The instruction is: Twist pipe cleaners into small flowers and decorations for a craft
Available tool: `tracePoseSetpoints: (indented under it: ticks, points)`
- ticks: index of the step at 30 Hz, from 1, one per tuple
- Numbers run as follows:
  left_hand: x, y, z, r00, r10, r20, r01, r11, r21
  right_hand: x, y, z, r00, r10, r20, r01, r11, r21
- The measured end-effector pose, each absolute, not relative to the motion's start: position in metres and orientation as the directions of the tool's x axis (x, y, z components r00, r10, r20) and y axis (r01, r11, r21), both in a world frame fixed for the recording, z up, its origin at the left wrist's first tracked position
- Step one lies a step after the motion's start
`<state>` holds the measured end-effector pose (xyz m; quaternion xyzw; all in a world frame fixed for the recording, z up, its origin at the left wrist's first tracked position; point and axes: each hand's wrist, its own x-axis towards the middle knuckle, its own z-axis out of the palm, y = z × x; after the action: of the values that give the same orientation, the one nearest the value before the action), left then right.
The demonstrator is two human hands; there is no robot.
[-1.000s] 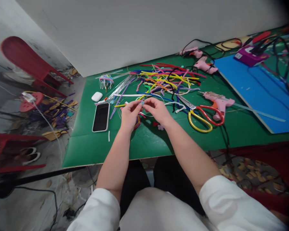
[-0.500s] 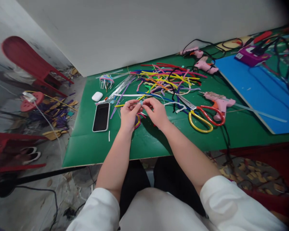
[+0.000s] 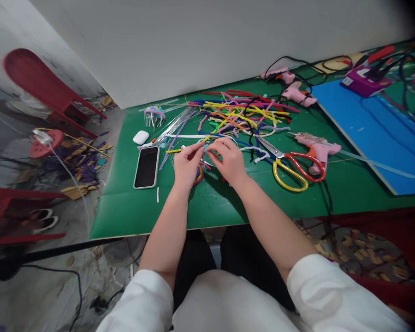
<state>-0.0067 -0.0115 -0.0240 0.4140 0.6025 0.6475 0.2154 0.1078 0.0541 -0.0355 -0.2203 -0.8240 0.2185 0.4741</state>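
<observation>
Over the green table [image 3: 124,210], my left hand [image 3: 186,167] and my right hand [image 3: 230,160] meet, fingertips pinched close together. Between them is a small light-blue piece [image 3: 205,148], thin and partly hidden by the fingers; its exact kind is unclear. Beneath the left hand a ring of pink, yellow and purple strands [image 3: 200,177] shows in part. Just beyond both hands lies a loose pile of coloured pipe cleaners [image 3: 249,110]. Scissors [image 3: 279,156] with one yellow and one red handle rest open to the right of my right hand.
A phone [image 3: 146,167], a white case [image 3: 141,137] and a small domed craft with strands [image 3: 154,113] lie left. At right are a pink glue gun [image 3: 320,148] with its stick, a blue board [image 3: 363,138] and a purple power strip [image 3: 366,82]. A wall panel [image 3: 193,46] borders the back.
My fingers have shifted slightly around the light-blue piece, and the right hand is turned a little more. More of the piece shows below the fingertips. The whole view has moved slightly.
</observation>
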Motion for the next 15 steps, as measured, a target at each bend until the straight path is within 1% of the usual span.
tracePoseSetpoints:
  ticks: [4, 8, 12, 15]
  points:
    - [-0.0070, -0.0120, -0.0261, -0.557, 0.789, 0.257, 0.176, -0.190, 0.966, 0.1080, 0.0539, -0.0359, -0.418, 0.535, 0.735, 0.196, 0.843, -0.502]
    - [-0.0064, -0.0121, -0.0259, -0.556, 0.795, 0.244, 0.156, -0.188, 0.970, 0.1076, 0.0537, -0.0373, -0.398, 0.518, 0.757, 0.231, 0.855, -0.464]
    - [-0.0044, -0.0118, -0.0236, -0.548, 0.799, 0.247, 0.157, -0.193, 0.969, 0.1068, 0.0539, -0.0379, -0.386, 0.518, 0.764, 0.245, 0.855, -0.456]
    - [-0.0048, -0.0110, -0.0244, -0.522, 0.806, 0.277, 0.175, -0.217, 0.960, 0.1065, 0.0537, -0.0371, -0.379, 0.540, 0.752, 0.271, 0.841, -0.468]
